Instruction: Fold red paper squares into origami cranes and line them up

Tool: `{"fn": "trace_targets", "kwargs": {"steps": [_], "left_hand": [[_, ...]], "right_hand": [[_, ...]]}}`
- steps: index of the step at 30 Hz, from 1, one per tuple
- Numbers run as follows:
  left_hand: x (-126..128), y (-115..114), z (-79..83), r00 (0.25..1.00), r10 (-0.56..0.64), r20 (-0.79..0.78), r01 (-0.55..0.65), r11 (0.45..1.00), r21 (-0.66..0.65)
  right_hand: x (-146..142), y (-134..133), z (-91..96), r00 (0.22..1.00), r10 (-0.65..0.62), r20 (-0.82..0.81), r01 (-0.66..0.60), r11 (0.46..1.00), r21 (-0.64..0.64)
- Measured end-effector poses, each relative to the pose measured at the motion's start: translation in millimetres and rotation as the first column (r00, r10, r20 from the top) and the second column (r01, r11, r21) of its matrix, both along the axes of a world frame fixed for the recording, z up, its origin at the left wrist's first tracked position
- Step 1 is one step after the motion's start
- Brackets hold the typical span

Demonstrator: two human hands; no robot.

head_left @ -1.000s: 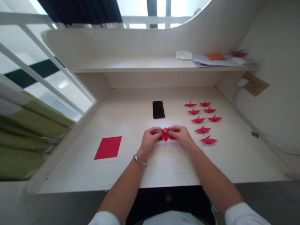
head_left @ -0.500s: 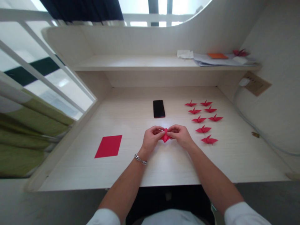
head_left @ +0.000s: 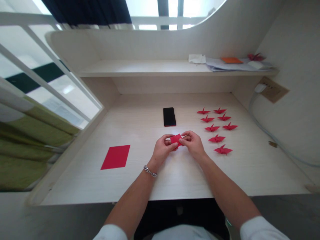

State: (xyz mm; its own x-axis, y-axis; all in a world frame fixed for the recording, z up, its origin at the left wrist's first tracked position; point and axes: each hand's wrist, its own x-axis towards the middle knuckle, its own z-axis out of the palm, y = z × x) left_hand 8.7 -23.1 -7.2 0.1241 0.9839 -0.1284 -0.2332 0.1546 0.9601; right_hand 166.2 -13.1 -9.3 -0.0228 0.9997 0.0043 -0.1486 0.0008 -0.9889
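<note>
Two hands hold one paper near eight cranes.

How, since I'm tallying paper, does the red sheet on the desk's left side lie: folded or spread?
Spread: the red paper sheet lies flat on the desk, four corners showing, no fold visible.

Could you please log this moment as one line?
left hand: holds folded paper | right hand: touches folded paper | sheet: flat, left | phone: beyond hands | cranes: right
</note>
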Motion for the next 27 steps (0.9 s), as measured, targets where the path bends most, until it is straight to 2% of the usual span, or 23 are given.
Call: {"fn": "trace_targets", "kwargs": {"steps": [3, 6, 12, 16, 20, 24, 27], "left_hand": [[-0.8, -1.2, 0.4, 0.997, -0.015, -0.079, 0.015, 1.000, 0.004], [-0.6, -2.4, -0.4, 0.987, -0.058, -0.149, 0.064, 0.997, 0.041], [3.0, -3.7, -1.6, 0.980, -0.055, -0.193, 0.075, 0.992, 0.100], [2.2, -3.4, -0.2, 0.967, -0.059, -0.248, 0.093, 0.987, 0.128], [-0.7, -2.0, -0.2, 0.974, -0.051, -0.221, 0.081, 0.989, 0.127], [-4.9, -1.2, -2.6, 0.963, -0.027, -0.268, 0.069, 0.986, 0.151], [-5.6, -1.3, -2.3, 0.970, -0.004, -0.242, 0.050, 0.982, 0.184]], "right_hand": [[0.5, -0.2, 0.1, 0.998, 0.040, -0.038, -0.041, 0.999, -0.011], [-0.6, -0.8, 0.0, 0.994, 0.112, -0.007, -0.112, 0.993, -0.047], [-2.6, -1.2, 2.2, 0.999, 0.012, 0.047, -0.008, 0.997, -0.079], [-0.5, 0.4, 2.0, 0.992, 0.033, 0.122, -0.029, 0.999, -0.035], [2.6, 3.6, -1.4, 0.990, -0.067, 0.121, 0.066, 0.998, 0.007], [4.5, 3.8, -1.5, 0.989, 0.060, 0.136, -0.058, 0.998, -0.014], [3.3, 2.9, -0.3, 0.989, 0.050, 0.142, -0.053, 0.998, 0.020]]}}
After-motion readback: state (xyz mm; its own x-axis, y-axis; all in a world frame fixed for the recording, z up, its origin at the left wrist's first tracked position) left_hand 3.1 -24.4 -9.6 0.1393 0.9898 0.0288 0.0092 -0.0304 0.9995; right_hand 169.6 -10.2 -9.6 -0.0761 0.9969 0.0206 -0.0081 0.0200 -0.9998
